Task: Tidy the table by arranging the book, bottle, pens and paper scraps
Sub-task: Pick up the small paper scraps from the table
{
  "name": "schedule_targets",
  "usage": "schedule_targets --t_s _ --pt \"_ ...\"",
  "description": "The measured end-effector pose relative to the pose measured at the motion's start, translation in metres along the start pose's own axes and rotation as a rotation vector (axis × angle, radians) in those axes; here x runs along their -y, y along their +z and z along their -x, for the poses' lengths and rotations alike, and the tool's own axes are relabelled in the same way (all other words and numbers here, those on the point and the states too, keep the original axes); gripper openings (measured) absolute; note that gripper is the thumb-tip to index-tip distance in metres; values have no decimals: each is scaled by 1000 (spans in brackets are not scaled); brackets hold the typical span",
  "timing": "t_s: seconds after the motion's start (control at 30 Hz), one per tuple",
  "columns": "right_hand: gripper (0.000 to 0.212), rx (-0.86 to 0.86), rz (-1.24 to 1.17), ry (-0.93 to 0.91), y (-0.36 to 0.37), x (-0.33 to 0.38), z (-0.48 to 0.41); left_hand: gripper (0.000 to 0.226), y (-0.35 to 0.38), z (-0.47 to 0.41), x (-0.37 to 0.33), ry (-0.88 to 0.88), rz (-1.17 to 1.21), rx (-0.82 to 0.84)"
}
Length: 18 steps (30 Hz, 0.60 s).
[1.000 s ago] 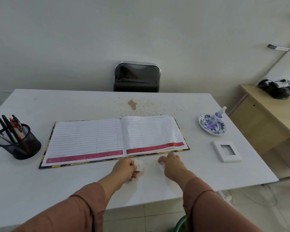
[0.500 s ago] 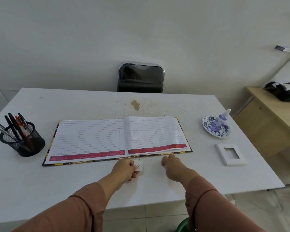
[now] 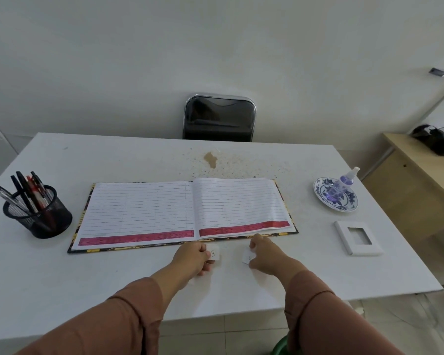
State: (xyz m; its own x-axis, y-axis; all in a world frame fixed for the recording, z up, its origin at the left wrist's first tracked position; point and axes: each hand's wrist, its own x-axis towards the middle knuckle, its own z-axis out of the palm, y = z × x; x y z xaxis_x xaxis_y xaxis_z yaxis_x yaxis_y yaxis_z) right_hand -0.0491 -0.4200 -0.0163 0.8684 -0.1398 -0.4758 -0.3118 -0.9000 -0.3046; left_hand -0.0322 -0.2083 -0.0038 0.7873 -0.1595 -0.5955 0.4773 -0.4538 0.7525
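Scrap [image 3: 248, 257] now under right hand [image 3: 268, 256]

Both arms reach forward, the left hand [image 3: 191, 257] and right hand [image 3: 267, 256] low, fingers curled and pinching.

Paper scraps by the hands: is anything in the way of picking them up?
Nothing visible blocks them. The left hand already pinches one paper scrap, and the right hand has its fingers on the other scrap. The open book lies just beyond them, not between hand and paper.

Head view, seemingly downward, over table [image 3: 62, 290]
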Motion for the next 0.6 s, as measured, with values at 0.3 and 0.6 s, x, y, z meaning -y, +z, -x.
schedule_targets --t_s 0.3,0.6 --pt "43 81 93 28 -1 8 -8 12 -2 -7 2 -15 5 4" --pt "47 36 45 -15 0 8 -4 14 -2 -12 0 -30 -1 -1"
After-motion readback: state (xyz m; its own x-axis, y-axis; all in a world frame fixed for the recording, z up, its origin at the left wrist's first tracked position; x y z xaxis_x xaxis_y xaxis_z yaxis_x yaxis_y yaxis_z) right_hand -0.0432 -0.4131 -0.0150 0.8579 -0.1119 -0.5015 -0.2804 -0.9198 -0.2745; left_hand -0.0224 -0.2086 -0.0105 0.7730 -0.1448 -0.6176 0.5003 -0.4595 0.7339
